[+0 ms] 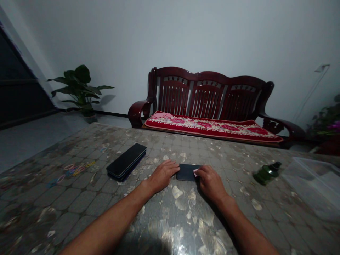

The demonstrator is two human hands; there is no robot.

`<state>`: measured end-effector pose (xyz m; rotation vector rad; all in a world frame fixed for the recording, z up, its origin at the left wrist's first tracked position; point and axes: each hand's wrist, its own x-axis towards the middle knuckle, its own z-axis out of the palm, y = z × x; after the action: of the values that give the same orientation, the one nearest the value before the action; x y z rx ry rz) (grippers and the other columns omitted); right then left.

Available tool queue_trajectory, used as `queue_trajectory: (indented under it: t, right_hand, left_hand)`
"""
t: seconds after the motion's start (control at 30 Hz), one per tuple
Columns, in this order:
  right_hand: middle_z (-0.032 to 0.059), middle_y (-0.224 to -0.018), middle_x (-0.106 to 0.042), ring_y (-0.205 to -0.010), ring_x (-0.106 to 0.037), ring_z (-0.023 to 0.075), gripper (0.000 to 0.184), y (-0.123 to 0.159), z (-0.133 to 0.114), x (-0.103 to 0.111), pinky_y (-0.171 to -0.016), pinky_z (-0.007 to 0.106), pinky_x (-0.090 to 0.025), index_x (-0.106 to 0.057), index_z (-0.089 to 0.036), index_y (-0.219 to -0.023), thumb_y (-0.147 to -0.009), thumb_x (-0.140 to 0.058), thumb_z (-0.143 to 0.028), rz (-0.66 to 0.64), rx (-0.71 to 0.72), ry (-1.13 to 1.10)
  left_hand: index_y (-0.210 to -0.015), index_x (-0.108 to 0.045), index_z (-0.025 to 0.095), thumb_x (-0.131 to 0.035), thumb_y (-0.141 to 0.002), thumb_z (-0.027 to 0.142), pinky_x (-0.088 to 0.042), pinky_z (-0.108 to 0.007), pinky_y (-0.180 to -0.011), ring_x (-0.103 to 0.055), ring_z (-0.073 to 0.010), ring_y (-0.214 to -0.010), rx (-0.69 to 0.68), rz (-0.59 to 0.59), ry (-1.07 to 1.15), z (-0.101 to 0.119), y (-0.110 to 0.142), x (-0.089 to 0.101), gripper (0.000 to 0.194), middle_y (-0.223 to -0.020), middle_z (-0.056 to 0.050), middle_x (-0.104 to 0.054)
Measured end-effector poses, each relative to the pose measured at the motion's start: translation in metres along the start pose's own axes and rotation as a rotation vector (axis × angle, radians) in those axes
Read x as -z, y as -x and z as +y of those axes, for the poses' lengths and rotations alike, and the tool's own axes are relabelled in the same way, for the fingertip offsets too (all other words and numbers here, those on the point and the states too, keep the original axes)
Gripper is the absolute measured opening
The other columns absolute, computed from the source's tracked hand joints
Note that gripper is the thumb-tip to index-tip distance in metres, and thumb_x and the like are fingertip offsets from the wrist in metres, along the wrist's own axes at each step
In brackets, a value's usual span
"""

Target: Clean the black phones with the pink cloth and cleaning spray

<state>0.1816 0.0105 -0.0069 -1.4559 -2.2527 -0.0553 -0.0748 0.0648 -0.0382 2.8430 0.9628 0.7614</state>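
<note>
A dark phone [186,172] lies flat on the table before me, its long side running left to right. My left hand [165,174] grips its left end, fingers together at the edge. Pinched in my right hand [211,180] is a small pale pink wipe [196,172], pressed on the right part of the phone. The phone's right end is hidden under that hand. Left of my hands sits a stack of dark phones [127,161]. A green bottle [267,173] with a black cap stands to the right.
Several coloured rubber bands [75,170] lie on the table's left side. A clear plastic box [313,187] stands at the right. Beyond the patterned tablecloth [106,212] is a wooden bench [207,95] with a red cushion [212,125]. A potted plant [81,88] is at back left.
</note>
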Motion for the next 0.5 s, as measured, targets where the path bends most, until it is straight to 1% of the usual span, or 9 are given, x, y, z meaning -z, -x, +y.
queue_trajectory:
  t: [0.07, 0.2, 0.27, 0.33, 0.5]
  right_hand:
    - [0.0083, -0.094, -0.068, -0.092, -0.059, 0.0217, 0.034, 0.001, 0.002, 0.001, -0.080, 0.029, -0.045, -0.075, -0.020, -0.097, -0.085, -0.051, 0.000, 0.004, -0.012, 0.004]
    - [0.0085, -0.095, -0.068, -0.092, -0.058, 0.0216, 0.035, 0.002, -0.005, 0.001, -0.081, 0.029, -0.046, -0.074, -0.019, -0.100, -0.083, -0.051, 0.001, -0.016, 0.086, -0.056]
    - [0.0082, -0.095, -0.068, -0.091, -0.058, 0.0214, 0.035, 0.002, -0.007, 0.000, -0.081, 0.029, -0.046, -0.074, -0.019, -0.100, -0.082, -0.051, 0.001, -0.024, 0.111, -0.077]
    - [0.0081, -0.095, -0.068, -0.092, -0.059, 0.0213, 0.036, 0.002, -0.003, -0.001, -0.082, 0.028, -0.046, -0.074, -0.019, -0.100, -0.083, -0.051, 0.001, -0.015, 0.083, -0.069]
    - [0.0097, -0.096, -0.068, -0.094, -0.059, 0.0231, 0.036, 0.000, 0.014, -0.001, -0.083, 0.030, -0.046, -0.076, -0.018, -0.099, -0.085, -0.049, 0.001, 0.011, -0.090, 0.046]
  left_hand:
    - [-0.121, -0.070, 0.015, -0.050, -0.078, -0.008, -0.046, -0.050, -0.112, -0.064, -0.0260, -0.125, -0.002, -0.005, -0.002, 0.000, 0.000, 0.001, 0.053, -0.129, -0.012, -0.071]
    - [-0.118, -0.072, 0.016, -0.051, -0.079, -0.007, -0.047, -0.049, -0.111, -0.065, -0.0257, -0.124, -0.023, -0.001, 0.002, 0.001, 0.000, 0.004, 0.050, -0.127, -0.011, -0.072]
    - [-0.115, -0.073, 0.018, -0.051, -0.080, -0.006, -0.048, -0.048, -0.111, -0.065, -0.0255, -0.123, -0.049, -0.007, 0.016, 0.002, 0.001, 0.005, 0.048, -0.124, -0.009, -0.073]
    - [-0.114, -0.074, 0.018, -0.051, -0.082, -0.005, -0.049, -0.047, -0.110, -0.066, -0.0248, -0.122, -0.071, -0.014, 0.031, 0.003, 0.002, 0.007, 0.046, -0.122, -0.009, -0.074]
    - [-0.117, -0.073, 0.018, -0.049, -0.081, -0.006, -0.050, -0.042, -0.110, -0.068, -0.0214, -0.119, -0.066, -0.017, 0.051, 0.003, 0.003, 0.006, 0.049, -0.124, -0.009, -0.074]
